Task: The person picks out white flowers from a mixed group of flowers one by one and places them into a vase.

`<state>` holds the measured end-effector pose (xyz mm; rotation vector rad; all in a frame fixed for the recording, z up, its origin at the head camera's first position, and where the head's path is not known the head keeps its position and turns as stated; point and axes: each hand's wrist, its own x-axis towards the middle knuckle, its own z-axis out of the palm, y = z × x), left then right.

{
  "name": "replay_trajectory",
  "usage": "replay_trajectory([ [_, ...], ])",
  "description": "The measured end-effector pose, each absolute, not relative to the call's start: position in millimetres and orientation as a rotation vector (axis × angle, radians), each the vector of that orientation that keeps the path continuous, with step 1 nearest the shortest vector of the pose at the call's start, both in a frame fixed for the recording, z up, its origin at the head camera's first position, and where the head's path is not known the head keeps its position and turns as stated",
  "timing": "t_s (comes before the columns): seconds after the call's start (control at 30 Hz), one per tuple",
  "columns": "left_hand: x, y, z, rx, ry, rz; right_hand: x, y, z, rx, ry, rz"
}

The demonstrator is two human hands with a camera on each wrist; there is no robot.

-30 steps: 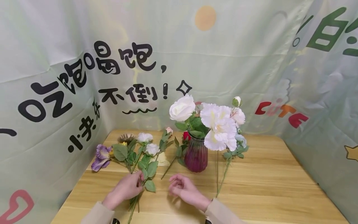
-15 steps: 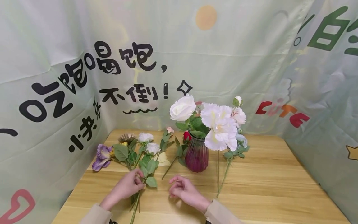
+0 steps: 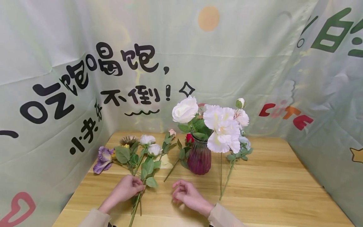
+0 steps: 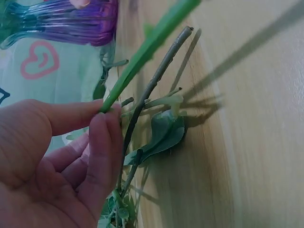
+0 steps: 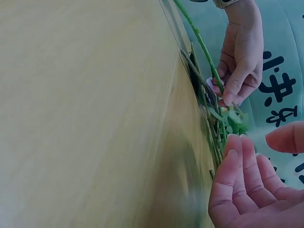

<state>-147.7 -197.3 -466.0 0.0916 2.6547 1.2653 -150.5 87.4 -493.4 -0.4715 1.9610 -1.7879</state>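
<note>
The left hand (image 3: 124, 190) pinches a green flower stem (image 4: 147, 50) between thumb and fingertips, the other fingers curled beside it. In the head view that stem (image 3: 136, 205) runs from the hand toward the near table edge, where its end is cut off by the frame, and leads up to leaves and small white blooms (image 3: 151, 145) lying left of the purple ribbed glass vase (image 3: 199, 157). Which bloom belongs to the pinched stem cannot be told, since the stems cross under the hand. A second, duller stem (image 4: 152, 85) lies on the wooden table (image 3: 269, 189) just beside the fingers; the left wrist view is blurred, and only the vase's base shows at its top edge.

The right hand (image 3: 188, 195) rests on the table in front of the vase, fingers loosely curled and holding nothing. A purple flower (image 3: 102, 158) lies farthest left of the vase, partly behind leaves. White flowers (image 3: 218, 126) stand in the vase, and a loose long stem (image 3: 227, 181) lies just right of it.
</note>
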Motion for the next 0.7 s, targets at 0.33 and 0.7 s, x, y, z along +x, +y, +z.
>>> replay_trajectory([
  [0.33,-149,-196,-459,-0.006,2.739,1.365,-153,95,-496,-0.497,2.025,-1.776],
  [0.7,-151,-199,-430,-0.075,2.873,1.436,-166,119,-487,-0.474,2.367,-1.774],
])
